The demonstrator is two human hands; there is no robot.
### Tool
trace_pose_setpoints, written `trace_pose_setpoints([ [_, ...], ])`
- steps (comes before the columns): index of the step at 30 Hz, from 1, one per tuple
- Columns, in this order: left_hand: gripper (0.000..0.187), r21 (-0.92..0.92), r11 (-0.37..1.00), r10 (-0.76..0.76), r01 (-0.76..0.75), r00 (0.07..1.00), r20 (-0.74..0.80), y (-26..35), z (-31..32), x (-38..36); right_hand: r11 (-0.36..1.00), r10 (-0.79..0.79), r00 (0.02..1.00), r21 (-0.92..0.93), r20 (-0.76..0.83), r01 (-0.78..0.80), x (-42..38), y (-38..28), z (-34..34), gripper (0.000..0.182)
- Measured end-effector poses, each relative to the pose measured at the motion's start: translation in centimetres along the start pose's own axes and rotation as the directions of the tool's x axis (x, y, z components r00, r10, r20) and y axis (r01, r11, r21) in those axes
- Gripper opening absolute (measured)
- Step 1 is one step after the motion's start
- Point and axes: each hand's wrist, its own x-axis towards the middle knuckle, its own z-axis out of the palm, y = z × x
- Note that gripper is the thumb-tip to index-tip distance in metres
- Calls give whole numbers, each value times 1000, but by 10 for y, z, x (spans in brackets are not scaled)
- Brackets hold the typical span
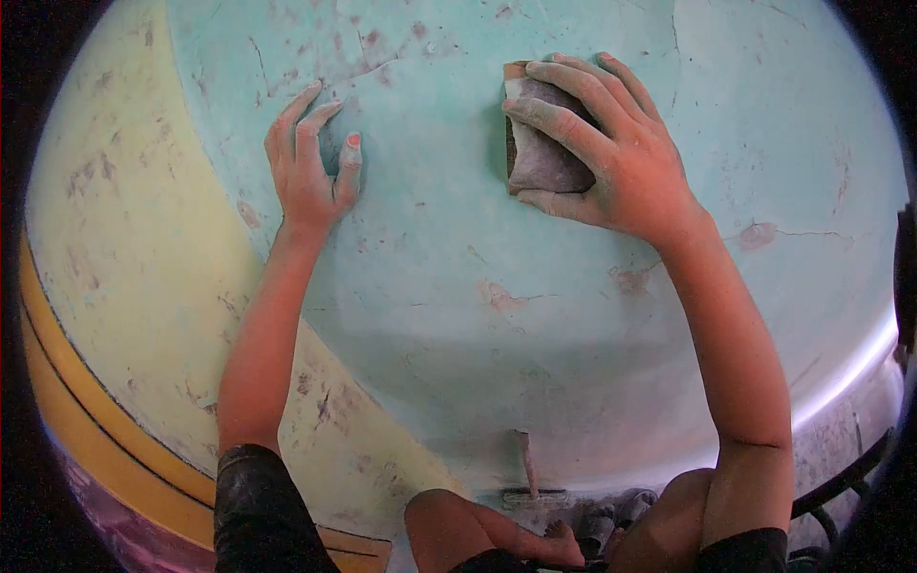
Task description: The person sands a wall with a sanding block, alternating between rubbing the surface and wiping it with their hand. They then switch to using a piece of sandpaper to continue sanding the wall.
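Black sleeves (left one dusty)

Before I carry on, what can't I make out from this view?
All in the head view:
The face of the block against the wall: hidden by the block itself.
The palm of the right hand: hidden behind its own back.
Whether the left hand touches the wall: its angle hides any gap.
Details of the tool below: too small.
The rest of the black bar: cut off by the dark right edge.

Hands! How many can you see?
2: the left hand, open, at upper left; the right hand, holding a grey block, at upper right. No others show.
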Motion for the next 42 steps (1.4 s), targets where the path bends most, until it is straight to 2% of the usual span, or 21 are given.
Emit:
trace_pose_setpoints([
  [42, 34, -9, 1000, -26, 26, 999, 21, 1, 0, -2, 999, -9, 1000, -36, -12, 9, 0, -1, 4, 71],
])
